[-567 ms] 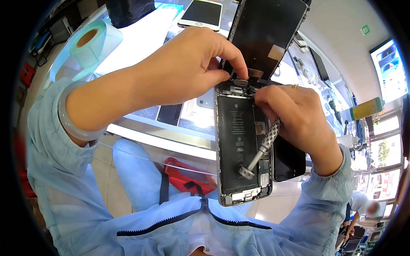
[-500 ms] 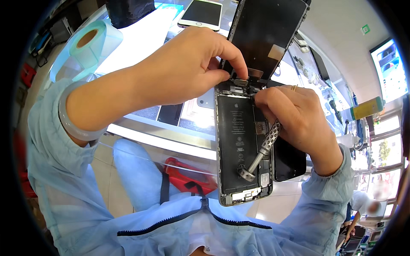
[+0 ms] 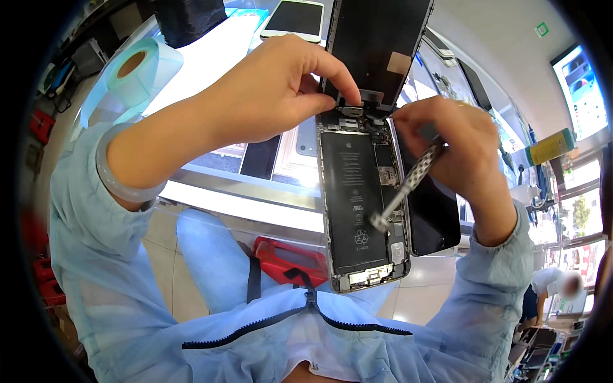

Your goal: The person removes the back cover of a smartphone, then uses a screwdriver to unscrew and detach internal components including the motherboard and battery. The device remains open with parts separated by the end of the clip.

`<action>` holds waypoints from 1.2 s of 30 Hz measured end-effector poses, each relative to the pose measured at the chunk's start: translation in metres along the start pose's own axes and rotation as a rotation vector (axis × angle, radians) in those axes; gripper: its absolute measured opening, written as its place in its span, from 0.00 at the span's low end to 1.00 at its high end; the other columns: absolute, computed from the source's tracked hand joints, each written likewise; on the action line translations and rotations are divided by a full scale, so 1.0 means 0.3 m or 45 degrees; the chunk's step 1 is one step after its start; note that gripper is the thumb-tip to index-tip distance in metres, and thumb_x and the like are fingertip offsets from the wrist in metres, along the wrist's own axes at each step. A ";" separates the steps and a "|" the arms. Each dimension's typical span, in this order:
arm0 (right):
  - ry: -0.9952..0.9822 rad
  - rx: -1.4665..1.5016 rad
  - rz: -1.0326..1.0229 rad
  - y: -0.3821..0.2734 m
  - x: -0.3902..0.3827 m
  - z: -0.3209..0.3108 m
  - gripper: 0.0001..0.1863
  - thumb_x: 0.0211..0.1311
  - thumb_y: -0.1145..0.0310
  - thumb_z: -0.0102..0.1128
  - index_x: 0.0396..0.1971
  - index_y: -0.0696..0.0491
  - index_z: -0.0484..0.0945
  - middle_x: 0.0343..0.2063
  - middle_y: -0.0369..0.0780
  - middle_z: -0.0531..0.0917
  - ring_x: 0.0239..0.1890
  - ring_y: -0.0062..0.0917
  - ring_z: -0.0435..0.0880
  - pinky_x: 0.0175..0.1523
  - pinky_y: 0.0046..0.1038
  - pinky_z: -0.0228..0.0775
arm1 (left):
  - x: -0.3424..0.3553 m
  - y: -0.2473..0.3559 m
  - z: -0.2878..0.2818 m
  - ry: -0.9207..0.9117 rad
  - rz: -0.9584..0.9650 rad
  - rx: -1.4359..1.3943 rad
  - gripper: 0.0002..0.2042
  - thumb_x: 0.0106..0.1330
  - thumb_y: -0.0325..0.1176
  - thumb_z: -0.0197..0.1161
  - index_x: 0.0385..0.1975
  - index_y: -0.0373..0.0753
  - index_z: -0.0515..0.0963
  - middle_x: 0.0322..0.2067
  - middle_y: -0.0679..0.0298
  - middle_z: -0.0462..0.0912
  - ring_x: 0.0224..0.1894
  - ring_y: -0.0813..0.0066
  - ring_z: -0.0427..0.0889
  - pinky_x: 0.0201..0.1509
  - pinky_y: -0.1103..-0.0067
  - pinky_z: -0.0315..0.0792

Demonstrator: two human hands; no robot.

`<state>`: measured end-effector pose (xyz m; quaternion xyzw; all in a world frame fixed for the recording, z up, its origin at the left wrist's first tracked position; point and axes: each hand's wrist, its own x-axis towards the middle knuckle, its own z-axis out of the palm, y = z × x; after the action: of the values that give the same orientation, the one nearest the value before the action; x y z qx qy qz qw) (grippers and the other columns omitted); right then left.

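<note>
An opened smartphone body (image 3: 353, 204) stands tilted up over the front edge of the counter, its black battery and inner parts bare. Its detached-side screen (image 3: 373, 48) stands raised beyond the top end, joined near the ribbon cables. My left hand (image 3: 290, 86) pinches with thumb and forefinger at the screen's lower edge, beside a small metal part. My right hand (image 3: 456, 137) is closed, fingertips at the phone's upper right corner. Tucked in that hand is a metal screwdriver (image 3: 415, 179) with a perforated handle, its round end slanting over the battery. Its tip is hidden.
A black phone (image 3: 434, 217) lies right of the opened one, and a white phone (image 3: 294, 19) lies behind. The glass counter also bears a label roll (image 3: 134, 73) and a black container (image 3: 190, 19). A yellow-labelled bottle (image 3: 549, 148) stands at right.
My right hand has drawn slightly up and right, and the screwdriver's round end has lifted from lower on the battery. My left hand keeps its pinch. The view has shifted a little.
</note>
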<state>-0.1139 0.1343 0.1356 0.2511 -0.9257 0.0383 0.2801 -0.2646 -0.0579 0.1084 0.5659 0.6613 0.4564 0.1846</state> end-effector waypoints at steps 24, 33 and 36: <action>0.277 0.242 0.305 0.057 -0.036 -0.007 0.10 0.57 0.66 0.63 0.36 0.52 0.77 0.21 0.37 0.82 0.15 0.19 0.72 0.22 0.20 0.61 | -0.010 0.013 0.012 0.139 0.103 -0.049 0.11 0.55 0.15 0.55 0.35 0.30 0.81 0.32 0.59 0.83 0.35 0.78 0.81 0.41 0.83 0.75; 0.241 0.258 0.300 0.052 -0.034 0.002 0.10 0.58 0.66 0.63 0.36 0.53 0.77 0.20 0.38 0.81 0.16 0.22 0.76 0.23 0.22 0.62 | -0.012 0.016 0.009 0.107 0.104 -0.006 0.11 0.56 0.15 0.55 0.36 0.30 0.81 0.34 0.59 0.81 0.37 0.76 0.81 0.43 0.83 0.75; 0.228 0.228 0.306 0.054 -0.034 0.000 0.09 0.58 0.66 0.63 0.36 0.53 0.77 0.20 0.38 0.81 0.15 0.23 0.75 0.22 0.22 0.62 | -0.013 0.015 0.011 0.130 0.117 -0.010 0.11 0.55 0.14 0.55 0.35 0.30 0.81 0.32 0.59 0.83 0.35 0.77 0.81 0.41 0.83 0.74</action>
<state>-0.1144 0.1531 0.1312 0.1580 -0.9133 0.1763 0.3313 -0.2582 -0.0604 0.1093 0.5709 0.6415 0.4952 0.1317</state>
